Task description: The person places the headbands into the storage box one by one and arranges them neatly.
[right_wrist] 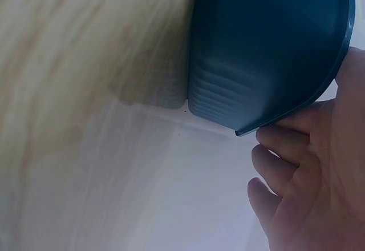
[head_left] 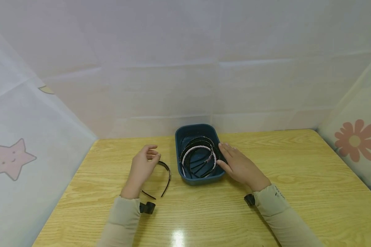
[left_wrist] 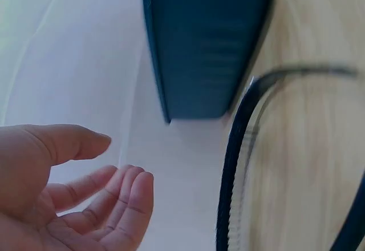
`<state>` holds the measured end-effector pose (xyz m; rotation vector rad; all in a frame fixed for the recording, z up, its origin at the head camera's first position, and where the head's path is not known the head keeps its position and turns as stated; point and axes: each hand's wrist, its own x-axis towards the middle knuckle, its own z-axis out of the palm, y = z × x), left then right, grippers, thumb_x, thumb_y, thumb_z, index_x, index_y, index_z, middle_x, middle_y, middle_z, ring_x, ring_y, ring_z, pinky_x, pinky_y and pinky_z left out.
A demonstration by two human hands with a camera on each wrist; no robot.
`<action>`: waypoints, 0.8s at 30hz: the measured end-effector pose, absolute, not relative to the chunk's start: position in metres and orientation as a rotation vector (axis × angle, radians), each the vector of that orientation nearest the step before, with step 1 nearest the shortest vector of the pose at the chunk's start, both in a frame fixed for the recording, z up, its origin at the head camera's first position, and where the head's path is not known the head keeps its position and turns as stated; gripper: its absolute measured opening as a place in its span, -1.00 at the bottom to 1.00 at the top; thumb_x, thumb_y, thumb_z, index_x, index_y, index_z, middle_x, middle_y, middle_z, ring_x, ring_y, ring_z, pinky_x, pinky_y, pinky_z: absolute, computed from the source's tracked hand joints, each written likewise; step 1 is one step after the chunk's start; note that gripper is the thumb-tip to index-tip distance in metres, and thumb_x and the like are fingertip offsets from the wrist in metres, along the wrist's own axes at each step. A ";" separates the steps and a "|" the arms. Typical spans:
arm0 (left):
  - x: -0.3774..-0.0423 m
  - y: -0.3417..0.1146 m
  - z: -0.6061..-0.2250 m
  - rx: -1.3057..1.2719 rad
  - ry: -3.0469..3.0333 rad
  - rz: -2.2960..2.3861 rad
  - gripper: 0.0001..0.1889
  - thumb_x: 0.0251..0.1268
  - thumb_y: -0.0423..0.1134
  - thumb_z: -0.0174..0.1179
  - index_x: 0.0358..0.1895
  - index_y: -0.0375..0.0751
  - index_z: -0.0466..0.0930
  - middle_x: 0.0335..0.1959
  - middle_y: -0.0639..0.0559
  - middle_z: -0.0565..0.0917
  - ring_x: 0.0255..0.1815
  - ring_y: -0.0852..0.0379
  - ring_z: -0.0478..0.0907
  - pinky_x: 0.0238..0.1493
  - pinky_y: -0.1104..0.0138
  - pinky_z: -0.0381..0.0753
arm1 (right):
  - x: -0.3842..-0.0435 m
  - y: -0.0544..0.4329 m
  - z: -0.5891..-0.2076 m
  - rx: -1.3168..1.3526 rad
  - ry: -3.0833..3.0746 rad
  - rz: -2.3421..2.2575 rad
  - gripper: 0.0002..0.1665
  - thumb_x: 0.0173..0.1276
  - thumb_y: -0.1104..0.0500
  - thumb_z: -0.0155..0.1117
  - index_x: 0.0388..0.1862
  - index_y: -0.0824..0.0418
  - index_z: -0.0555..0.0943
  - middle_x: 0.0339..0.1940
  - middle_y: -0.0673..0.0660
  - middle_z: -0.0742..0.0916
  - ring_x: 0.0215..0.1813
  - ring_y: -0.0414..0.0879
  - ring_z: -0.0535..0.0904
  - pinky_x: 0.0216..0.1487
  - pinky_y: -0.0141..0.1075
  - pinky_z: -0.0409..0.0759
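Note:
A black toothed headband (head_left: 169, 175) lies on the wooden table, left of a dark blue plastic bin (head_left: 201, 182). My left hand (head_left: 143, 167) hovers over the headband's far left part with fingers loosely bent. The left wrist view shows a gap between thumb and fingers, and the headband (left_wrist: 231, 165) apart from them. My right hand (head_left: 242, 166) rests against the bin's right rim, its fingers mostly extended. Seen from the right wrist, the fingertips touch under the rim of the bin (right_wrist: 256, 45). Several black headbands (head_left: 190, 142) and a pale pink one (head_left: 198, 147) sit inside the bin.
Behind the table (head_left: 281, 154) hangs a pale sheet (head_left: 160, 85), close to the bin's far side. Side sheets carry a pink star (head_left: 10, 159) at left and a red flower (head_left: 355, 141) at right. A black strap mount (head_left: 147, 208) is on the left wrist.

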<state>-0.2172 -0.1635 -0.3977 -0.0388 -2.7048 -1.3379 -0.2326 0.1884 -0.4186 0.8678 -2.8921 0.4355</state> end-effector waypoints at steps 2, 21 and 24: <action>-0.218 -0.172 -0.396 -0.018 -2.731 -1.323 -0.52 0.56 -0.21 0.12 0.44 -0.25 0.38 0.14 -0.26 0.61 0.16 -0.22 0.59 0.07 -0.06 0.65 | -0.233 0.188 -0.418 0.866 -2.894 0.434 -0.16 0.67 -0.18 -0.11 0.63 0.37 0.08 0.61 0.34 0.23 0.62 0.22 0.11 0.59 0.11 0.09; -0.216 -0.217 -0.397 0.121 -3.022 -1.145 -0.49 0.56 -0.16 0.11 0.38 -0.45 0.39 0.16 -0.46 0.58 0.12 -0.37 0.56 0.05 -0.14 0.60 | -0.233 0.188 -0.419 0.865 -2.902 0.428 -0.17 0.67 -0.15 -0.08 0.63 0.38 0.08 0.62 0.32 0.23 0.62 0.22 0.10 0.59 0.12 0.06; -0.215 -0.219 -0.397 0.144 -3.064 -1.108 -0.51 0.55 -0.17 0.11 0.33 -0.49 0.42 0.15 -0.47 0.59 0.13 -0.38 0.55 0.07 -0.13 0.59 | -0.233 0.187 -0.419 0.866 -2.902 0.430 -0.17 0.67 -0.15 -0.07 0.63 0.38 0.08 0.62 0.32 0.23 0.62 0.22 0.10 0.59 0.12 0.07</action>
